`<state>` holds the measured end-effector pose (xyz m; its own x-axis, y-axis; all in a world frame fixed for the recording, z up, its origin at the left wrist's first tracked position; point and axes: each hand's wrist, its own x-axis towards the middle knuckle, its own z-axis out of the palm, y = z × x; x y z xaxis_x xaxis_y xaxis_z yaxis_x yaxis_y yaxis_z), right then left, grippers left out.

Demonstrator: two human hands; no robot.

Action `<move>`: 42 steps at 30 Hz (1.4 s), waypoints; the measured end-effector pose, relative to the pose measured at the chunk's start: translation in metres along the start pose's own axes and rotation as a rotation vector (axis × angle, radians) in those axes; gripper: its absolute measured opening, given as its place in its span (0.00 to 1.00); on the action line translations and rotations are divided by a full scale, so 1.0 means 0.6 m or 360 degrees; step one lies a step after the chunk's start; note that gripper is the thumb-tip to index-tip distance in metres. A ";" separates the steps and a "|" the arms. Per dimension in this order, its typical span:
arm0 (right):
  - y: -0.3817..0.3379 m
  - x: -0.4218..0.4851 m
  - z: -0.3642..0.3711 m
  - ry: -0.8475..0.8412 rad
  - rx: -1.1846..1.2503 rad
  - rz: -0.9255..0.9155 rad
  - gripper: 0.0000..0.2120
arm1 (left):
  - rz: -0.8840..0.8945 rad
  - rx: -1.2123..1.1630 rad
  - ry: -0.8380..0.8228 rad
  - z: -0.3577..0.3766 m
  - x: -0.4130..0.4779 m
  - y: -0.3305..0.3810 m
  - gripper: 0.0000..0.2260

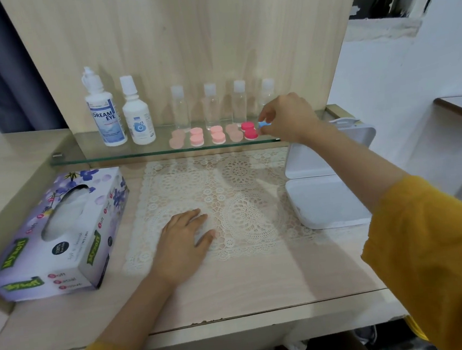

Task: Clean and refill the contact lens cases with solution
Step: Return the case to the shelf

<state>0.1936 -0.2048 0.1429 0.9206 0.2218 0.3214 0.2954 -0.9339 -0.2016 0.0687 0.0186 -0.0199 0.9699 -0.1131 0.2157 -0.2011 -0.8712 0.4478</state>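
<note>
Several contact lens cases with pink lids stand in a row on a glass shelf (80, 159); the rightmost case (249, 130) is bright pink-red. My right hand (286, 117) hovers just right of it, pinching a small blue item (264, 124) between thumb and fingers. Two white solution bottles stand at the shelf's left, the Dream Eye bottle (105, 116) and a smaller one (138, 119). Several clear empty bottles (211, 105) line up behind the cases. My left hand (185, 239) rests flat on the lace mat (227, 203), holding nothing.
A floral tissue box (57, 238) lies on the left of the wooden desk. An open white hinged box (322, 188) sits at the right, partly under my right forearm. A wooden back panel rises behind the shelf.
</note>
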 end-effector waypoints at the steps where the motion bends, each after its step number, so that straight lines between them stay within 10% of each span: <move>1: -0.012 -0.016 0.000 0.0025 0.0057 -0.0055 0.13 | 0.0003 -0.0023 0.0017 -0.001 -0.001 0.001 0.28; 18: -0.110 -0.229 0.206 -0.0350 0.0518 -0.0461 0.21 | -0.0023 0.0102 0.0454 -0.192 -0.045 -0.028 0.08; 24: -0.116 -0.229 0.215 -0.0299 0.0521 -0.0477 0.20 | -0.0490 0.0266 0.0469 -0.279 -0.030 -0.113 0.07; 42: -0.109 -0.228 0.229 -0.0262 0.0570 -0.0454 0.21 | -0.0343 0.1111 -0.0145 -0.277 0.006 -0.181 0.14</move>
<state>0.0835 -0.1354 -0.0148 0.8097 0.5235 0.2652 0.5846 -0.6804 -0.4419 0.0714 0.1920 0.0764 0.9917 0.0823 0.0984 0.1001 -0.9764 -0.1913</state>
